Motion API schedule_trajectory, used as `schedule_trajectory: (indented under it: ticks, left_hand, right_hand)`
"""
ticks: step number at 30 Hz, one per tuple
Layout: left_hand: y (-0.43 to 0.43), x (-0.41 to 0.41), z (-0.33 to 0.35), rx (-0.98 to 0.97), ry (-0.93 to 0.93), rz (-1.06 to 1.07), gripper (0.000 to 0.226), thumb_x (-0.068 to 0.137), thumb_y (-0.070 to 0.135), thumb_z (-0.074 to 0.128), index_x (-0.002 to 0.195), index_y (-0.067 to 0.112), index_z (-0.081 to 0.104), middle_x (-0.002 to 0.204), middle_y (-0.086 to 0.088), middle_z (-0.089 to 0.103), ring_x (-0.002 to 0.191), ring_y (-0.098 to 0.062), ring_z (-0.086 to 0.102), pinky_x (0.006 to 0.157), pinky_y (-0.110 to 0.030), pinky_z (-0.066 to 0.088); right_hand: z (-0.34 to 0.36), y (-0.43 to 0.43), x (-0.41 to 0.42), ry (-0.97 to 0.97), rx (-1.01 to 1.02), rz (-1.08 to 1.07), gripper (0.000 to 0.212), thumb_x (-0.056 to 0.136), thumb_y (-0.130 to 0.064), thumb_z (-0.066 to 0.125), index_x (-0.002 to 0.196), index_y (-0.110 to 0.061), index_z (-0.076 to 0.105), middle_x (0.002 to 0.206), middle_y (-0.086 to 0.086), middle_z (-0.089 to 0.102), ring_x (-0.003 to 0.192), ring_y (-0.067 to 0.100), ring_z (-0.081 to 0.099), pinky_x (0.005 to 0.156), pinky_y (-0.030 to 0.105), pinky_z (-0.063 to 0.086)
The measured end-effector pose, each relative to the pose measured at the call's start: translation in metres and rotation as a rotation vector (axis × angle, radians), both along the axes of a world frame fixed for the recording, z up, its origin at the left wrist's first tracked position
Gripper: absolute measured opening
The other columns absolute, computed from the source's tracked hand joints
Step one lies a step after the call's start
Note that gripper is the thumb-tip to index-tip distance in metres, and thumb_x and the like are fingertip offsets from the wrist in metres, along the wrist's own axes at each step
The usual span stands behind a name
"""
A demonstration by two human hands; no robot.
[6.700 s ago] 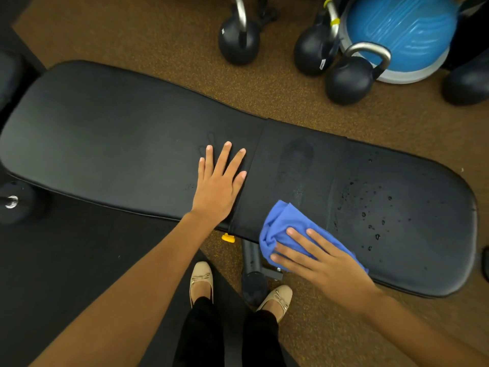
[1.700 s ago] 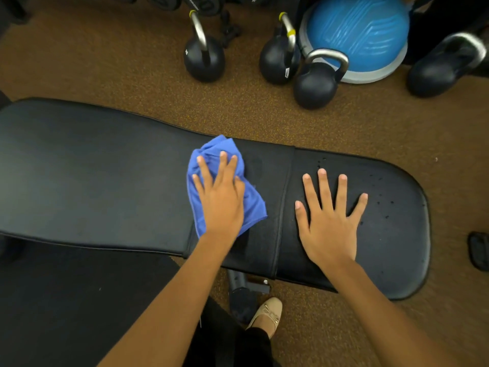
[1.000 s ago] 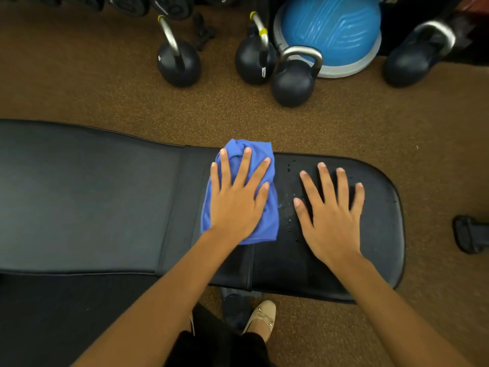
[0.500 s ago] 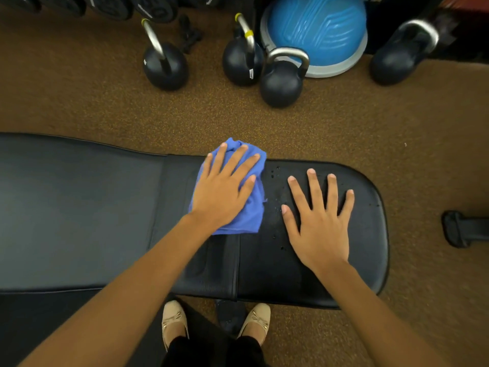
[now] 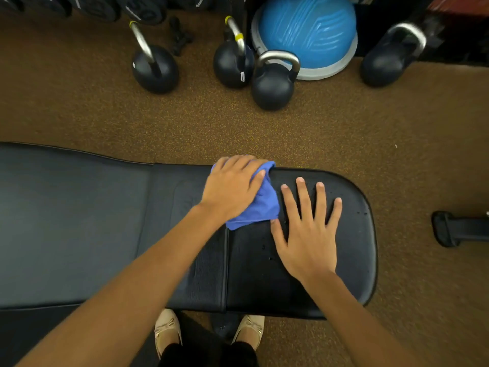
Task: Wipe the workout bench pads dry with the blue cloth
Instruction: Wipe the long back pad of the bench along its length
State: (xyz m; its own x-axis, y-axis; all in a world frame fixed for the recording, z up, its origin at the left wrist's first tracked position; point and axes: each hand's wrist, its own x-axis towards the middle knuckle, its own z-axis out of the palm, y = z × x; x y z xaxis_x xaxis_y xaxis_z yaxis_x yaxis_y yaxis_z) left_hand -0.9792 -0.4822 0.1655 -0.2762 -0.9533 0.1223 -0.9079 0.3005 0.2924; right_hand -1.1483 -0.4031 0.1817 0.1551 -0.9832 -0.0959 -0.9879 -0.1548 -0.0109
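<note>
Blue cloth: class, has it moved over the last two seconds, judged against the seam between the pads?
Yes. The cloth has moved right: it lay left of the seam, and now lies mostly right of it, under the left hand.

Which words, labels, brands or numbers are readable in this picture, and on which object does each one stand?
Nothing can be read with certainty.
On the black weight plates: pale lettering, too blurred to read.
On the left black kettlebell: small white sticker, too small to read.
On the middle black kettlebell with a yellow-banded handle: white tag, too small to read.
</note>
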Motion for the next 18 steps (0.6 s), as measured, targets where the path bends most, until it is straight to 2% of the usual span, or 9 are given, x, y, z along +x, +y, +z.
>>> schedule_trajectory:
  ticks: [3,5,8,11,14,16,18]
  left_hand:
    - [-0.006,0.011,0.003,0.061,-0.025,0.085,0.045,0.091,0.036,0.028,0.096,0.012,0.066,0.094,-0.008,0.068,0.084,-0.032,0.063,0.077,-0.039,0.045]
    - [-0.016,-0.005,0.011,0.166,-0.035,0.177,0.048,0.092,0.036,0.025,0.087,0.009,0.064,0.088,-0.013,0.067,0.08,-0.035,0.061,0.073,-0.039,0.043]
    - [-0.026,-0.038,0.01,0.223,-0.018,0.166,0.039,0.098,0.032,0.032,0.096,0.009,0.064,0.098,-0.011,0.067,0.089,-0.033,0.059,0.079,-0.038,0.04]
    - [-0.015,-0.053,0.009,0.109,0.062,0.035,0.044,0.094,0.032,0.03,0.098,0.011,0.067,0.096,-0.007,0.069,0.087,-0.029,0.063,0.08,-0.039,0.043]
    - [-0.002,-0.037,0.002,0.016,0.071,-0.022,0.04,0.093,0.029,0.033,0.112,0.015,0.065,0.108,-0.003,0.067,0.101,-0.025,0.061,0.088,-0.039,0.044]
    - [0.004,-0.018,-0.001,-0.041,0.05,0.007,0.039,0.092,0.027,0.035,0.114,0.013,0.064,0.111,-0.005,0.065,0.105,-0.026,0.06,0.091,-0.039,0.045]
    - [0.002,-0.013,-0.001,-0.015,0.017,0.09,0.038,0.09,0.026,0.035,0.105,0.01,0.066,0.103,-0.007,0.067,0.099,-0.029,0.062,0.087,-0.04,0.047]
  right_hand:
    - [0.0,0.0,0.0,-0.039,-0.011,-0.032,0.061,0.092,-0.038,0.031,0.147,-0.011,0.034,0.156,0.008,0.027,0.144,0.037,0.018,0.113,0.063,0.011]
    - [-0.001,0.001,0.001,-0.055,-0.018,-0.036,0.061,0.09,-0.032,0.031,0.146,-0.009,0.034,0.156,0.008,0.028,0.144,0.037,0.018,0.113,0.062,0.012]
    - [-0.003,0.001,0.001,-0.068,-0.036,-0.056,0.06,0.09,-0.026,0.028,0.146,-0.006,0.032,0.155,0.01,0.029,0.145,0.036,0.018,0.114,0.062,0.013]
    - [-0.005,0.002,0.0,-0.117,-0.073,-0.107,0.058,0.091,-0.023,0.025,0.144,-0.001,0.033,0.153,0.016,0.031,0.145,0.033,0.02,0.115,0.058,0.013]
    - [-0.004,0.002,-0.003,-0.15,-0.097,-0.094,0.056,0.091,-0.021,0.026,0.141,0.001,0.038,0.151,0.018,0.035,0.144,0.033,0.023,0.114,0.054,0.014]
    - [-0.003,0.001,-0.007,-0.137,-0.103,-0.074,0.055,0.092,-0.023,0.027,0.142,0.0,0.039,0.151,0.018,0.035,0.143,0.034,0.024,0.115,0.052,0.015]
    - [0.0,0.002,-0.012,-0.099,-0.094,-0.09,0.056,0.094,-0.028,0.028,0.144,-0.004,0.037,0.153,0.017,0.032,0.143,0.036,0.022,0.115,0.052,0.015]
